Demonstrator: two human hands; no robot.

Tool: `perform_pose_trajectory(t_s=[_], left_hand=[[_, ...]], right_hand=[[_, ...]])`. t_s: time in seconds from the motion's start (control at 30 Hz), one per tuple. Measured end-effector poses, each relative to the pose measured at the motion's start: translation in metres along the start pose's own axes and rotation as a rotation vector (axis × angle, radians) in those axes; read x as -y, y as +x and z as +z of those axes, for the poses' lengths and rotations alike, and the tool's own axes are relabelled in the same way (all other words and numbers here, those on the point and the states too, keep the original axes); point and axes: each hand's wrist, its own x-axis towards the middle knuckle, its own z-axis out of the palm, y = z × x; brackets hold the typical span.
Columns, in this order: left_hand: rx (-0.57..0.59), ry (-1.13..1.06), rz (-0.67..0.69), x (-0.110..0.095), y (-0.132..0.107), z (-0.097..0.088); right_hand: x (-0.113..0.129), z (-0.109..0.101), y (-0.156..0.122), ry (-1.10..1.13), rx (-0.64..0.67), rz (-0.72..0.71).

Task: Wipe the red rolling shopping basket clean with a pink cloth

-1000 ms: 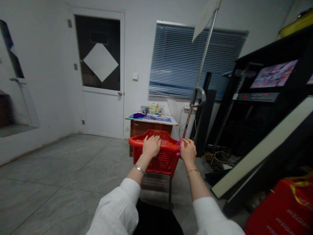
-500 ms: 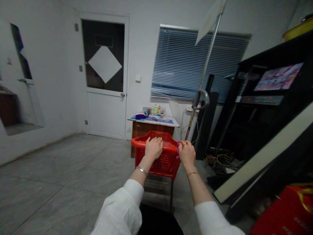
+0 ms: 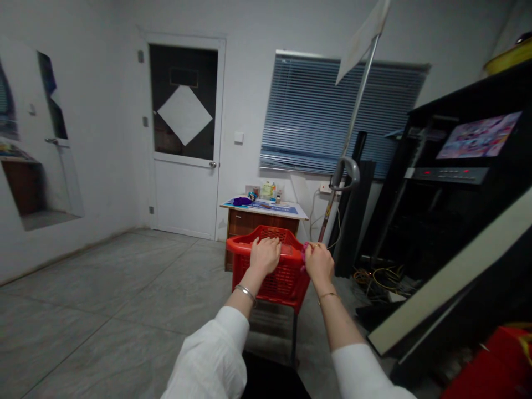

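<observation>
A red plastic shopping cart (image 3: 270, 280) stands right in front of me, its basket with slotted walls. My left hand (image 3: 266, 255) lies over the middle of its handle bar (image 3: 241, 245), fingers curled across it. At the right end of the handle my right hand (image 3: 319, 261) is closed, thumb and fingers together. A small pink thing (image 3: 305, 256) shows between that hand and the basket; its kind is unclear. Beyond the right hand a pole (image 3: 353, 119) with a white board and a grey loop rises at a slant; its lower end is hidden.
A small brown desk (image 3: 264, 219) with bottles and a purple cloth stands ahead of the cart. Behind are a white door (image 3: 185, 194) and a blind-covered window (image 3: 307, 111). At right are a black rack (image 3: 465, 205), loose cables (image 3: 384, 277) and a leaning pale board (image 3: 449, 282).
The door, desk and window sit slightly farther right and lower in view, as my head has turned a little. Both hands stay on the cart handle.
</observation>
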Motion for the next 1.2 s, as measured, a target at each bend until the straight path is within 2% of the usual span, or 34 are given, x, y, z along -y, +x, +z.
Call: perform_pose_trajectory(t_s=[0.07, 0.17, 0.27, 0.33, 0.4, 0.5, 0.57, 0.63, 0.7, 0.77, 0.83, 0.9, 0.97, 1.0, 1.1, 1.2], left_hand=[[-0.004, 0.002, -0.004, -0.004, 0.001, 0.001], [0.012, 0.005, 0.013, -0.003, 0.001, 0.000], [0.022, -0.002, 0.033, 0.003, 0.001, -0.002], [0.017, -0.009, 0.035, 0.004, 0.000, -0.004], [0.008, -0.013, 0.031, 0.003, 0.000, -0.004], [0.002, -0.006, 0.019, -0.001, 0.000, -0.004], [0.010, 0.004, 0.017, 0.000, -0.001, -0.005], [0.023, 0.008, 0.026, 0.003, -0.001, -0.008], [0.036, 0.004, 0.037, 0.007, -0.002, -0.010], [0.035, -0.006, 0.037, 0.008, -0.002, -0.011], [0.029, -0.018, 0.033, 0.006, -0.002, -0.011], [0.019, -0.025, 0.026, 0.001, -0.001, -0.010], [0.013, -0.021, 0.012, -0.003, 0.000, -0.009], [0.008, -0.017, 0.003, -0.003, 0.000, -0.009], [0.004, -0.009, -0.004, 0.000, 0.000, -0.012], [0.020, -0.020, 0.020, 0.007, -0.001, -0.014]], right_hand=[[0.014, 0.006, -0.003, 0.031, -0.038, 0.035], [0.035, 0.016, -0.015, 0.123, -0.083, -0.177], [0.031, 0.014, -0.019, 0.134, -0.074, -0.329], [0.019, 0.009, -0.012, 0.070, -0.029, -0.310], [0.012, 0.005, -0.005, -0.010, 0.004, -0.214], [0.023, 0.010, -0.006, -0.023, -0.052, -0.120], [0.034, 0.015, -0.015, 0.037, -0.129, -0.186], [0.035, 0.016, -0.024, 0.098, -0.163, -0.312], [0.021, 0.011, -0.026, 0.125, -0.132, -0.405], [-0.002, 0.002, -0.020, 0.119, -0.076, -0.426], [-0.024, -0.006, -0.009, 0.093, -0.055, -0.353], [-0.032, -0.009, -0.002, 0.063, -0.080, -0.224], [-0.023, -0.005, -0.004, 0.043, -0.142, -0.115], [-0.014, -0.002, -0.009, 0.042, -0.169, -0.104], [0.014, 0.007, -0.025, 0.055, -0.212, -0.213], [0.011, 0.005, -0.029, 0.060, -0.161, -0.330]])
